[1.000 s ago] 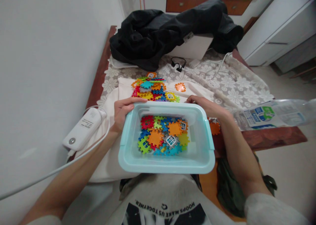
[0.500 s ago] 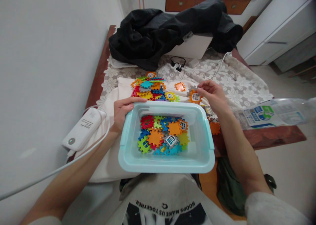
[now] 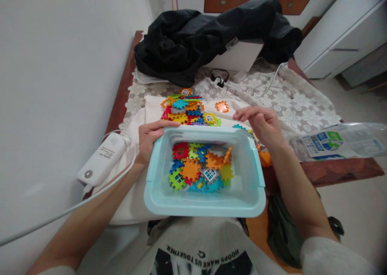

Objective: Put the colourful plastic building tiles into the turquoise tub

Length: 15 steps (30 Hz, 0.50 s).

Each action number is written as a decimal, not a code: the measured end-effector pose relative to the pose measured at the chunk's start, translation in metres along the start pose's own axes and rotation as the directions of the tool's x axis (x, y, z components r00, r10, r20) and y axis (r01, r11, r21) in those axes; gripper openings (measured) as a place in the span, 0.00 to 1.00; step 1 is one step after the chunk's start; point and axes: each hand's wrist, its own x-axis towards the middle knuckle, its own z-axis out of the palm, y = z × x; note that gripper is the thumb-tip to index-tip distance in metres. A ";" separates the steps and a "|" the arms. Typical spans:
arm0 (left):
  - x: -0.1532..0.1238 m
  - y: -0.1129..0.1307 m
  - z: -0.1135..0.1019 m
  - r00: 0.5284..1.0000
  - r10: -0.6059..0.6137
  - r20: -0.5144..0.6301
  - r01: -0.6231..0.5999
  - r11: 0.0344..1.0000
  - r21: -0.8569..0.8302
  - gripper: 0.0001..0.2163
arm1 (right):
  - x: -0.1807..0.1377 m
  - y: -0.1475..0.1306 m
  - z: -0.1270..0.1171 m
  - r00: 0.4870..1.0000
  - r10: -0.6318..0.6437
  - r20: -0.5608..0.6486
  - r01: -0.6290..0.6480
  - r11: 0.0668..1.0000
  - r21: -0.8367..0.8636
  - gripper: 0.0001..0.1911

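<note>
A light blue plastic bin (image 3: 205,209) is tipped toward me at the table's near edge. My left hand (image 3: 152,137) grips its far left corner, fingers along the rim. Inside lie several interlocking plastic tiles (image 3: 191,169) in orange, red, green, blue and grey; one orange tile (image 3: 227,154) stands tilted against the others. Above the bin's far right corner, my right hand (image 3: 262,124) is empty, its fingers stretched out and apart. Past the bin, a pile of the same tiles (image 3: 184,109) rests on white cloth, with a single orange tile (image 3: 221,106) to its right.
A clear plastic bottle (image 3: 338,141) lies at the right edge. On the left sits a white power bank (image 3: 102,158) with a cable. Black clothing (image 3: 193,37) partly covers a laptop (image 3: 237,56) at the back, near black headphones (image 3: 219,78).
My right hand has let go of the orange and grey window tiles and opened. An orange tile now stands tilted in the bin, over where an orange window tile lay.
</note>
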 end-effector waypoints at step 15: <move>0.001 -0.001 0.000 1.000 0.001 0.011 -0.001 0.999 0.039 0.14 | -0.010 0.025 -0.055 0.790 0.426 0.440 -0.081 0.785 -0.615 0.30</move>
